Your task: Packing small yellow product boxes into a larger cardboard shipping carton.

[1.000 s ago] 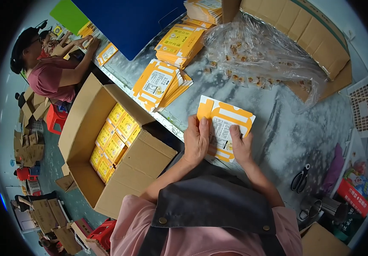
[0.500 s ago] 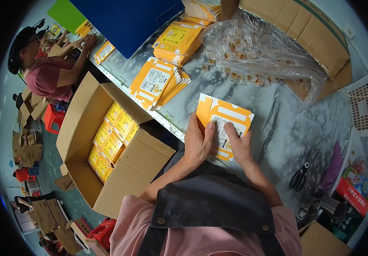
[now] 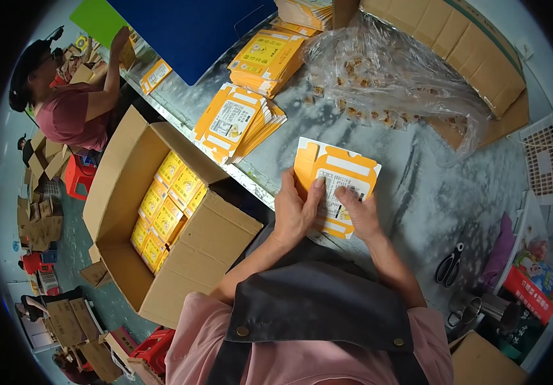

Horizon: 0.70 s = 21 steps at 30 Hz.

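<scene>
A flat orange and white carton blank point(image 3: 340, 173) lies on the grey tabletop point(image 3: 430, 192) in front of me. My left hand point(image 3: 294, 212) grips its left side, thumb pressed on the printed face. My right hand point(image 3: 361, 215) holds its lower right part, fingers on the white panel. A stack of the same flat blanks point(image 3: 238, 122) lies to the left on the table, with another stack point(image 3: 269, 58) farther back.
An open cardboard box point(image 3: 161, 212) with several yellow packed cartons stands at my left below the table edge. A clear plastic bag of small pieces point(image 3: 385, 83) lies behind. Scissors point(image 3: 448, 264) rest at the right. Another person point(image 3: 65, 102) works at far left.
The carton blank has shifted slightly under my hands; my left thumb now presses higher on its face. The person at the left has raised an arm.
</scene>
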{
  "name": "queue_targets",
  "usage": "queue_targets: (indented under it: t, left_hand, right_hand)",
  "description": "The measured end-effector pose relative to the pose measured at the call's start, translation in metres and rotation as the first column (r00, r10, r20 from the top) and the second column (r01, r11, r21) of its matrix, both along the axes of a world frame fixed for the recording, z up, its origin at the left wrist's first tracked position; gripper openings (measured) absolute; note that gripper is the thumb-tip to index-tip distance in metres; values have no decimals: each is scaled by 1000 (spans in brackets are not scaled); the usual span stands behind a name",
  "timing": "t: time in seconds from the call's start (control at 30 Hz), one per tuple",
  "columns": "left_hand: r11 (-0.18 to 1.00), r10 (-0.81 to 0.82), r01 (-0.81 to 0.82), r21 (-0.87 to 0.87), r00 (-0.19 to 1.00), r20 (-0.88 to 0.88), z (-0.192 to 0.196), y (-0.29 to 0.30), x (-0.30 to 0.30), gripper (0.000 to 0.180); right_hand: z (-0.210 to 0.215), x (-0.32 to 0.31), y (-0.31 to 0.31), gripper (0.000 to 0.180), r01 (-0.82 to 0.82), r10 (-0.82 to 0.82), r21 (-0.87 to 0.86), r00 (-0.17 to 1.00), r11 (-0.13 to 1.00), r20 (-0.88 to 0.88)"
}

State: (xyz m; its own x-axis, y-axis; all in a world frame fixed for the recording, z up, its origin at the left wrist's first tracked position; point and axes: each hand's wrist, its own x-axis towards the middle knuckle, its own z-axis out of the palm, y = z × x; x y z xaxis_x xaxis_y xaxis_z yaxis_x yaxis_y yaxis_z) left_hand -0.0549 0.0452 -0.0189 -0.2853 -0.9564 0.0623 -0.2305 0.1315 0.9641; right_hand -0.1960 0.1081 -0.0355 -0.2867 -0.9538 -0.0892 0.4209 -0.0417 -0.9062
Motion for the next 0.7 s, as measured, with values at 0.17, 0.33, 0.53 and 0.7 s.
queue_targets:
  t: [0.17, 0.33, 0.53, 0.7]
  left_hand:
    - [998, -42, 43, -34, 998, 35, 10, 5, -1, 46]
    - [987, -127, 136, -82, 985, 115, 9, 4, -1, 54]
    - [985, -148, 156, -73, 984, 103, 5, 6, 3, 55]
    - [959, -199, 214, -187, 975, 94, 7, -6, 5, 55]
  right_hand:
    - [-5, 1, -6, 38, 45, -45, 6, 999, 999, -7]
    - [-11, 7, -8, 37, 225, -224, 12, 973, 974, -61]
    - [-2, 8, -1, 46, 331, -379, -185, 822, 925, -425]
    - [9, 7, 1, 39, 239, -293, -173, 838, 956, -460]
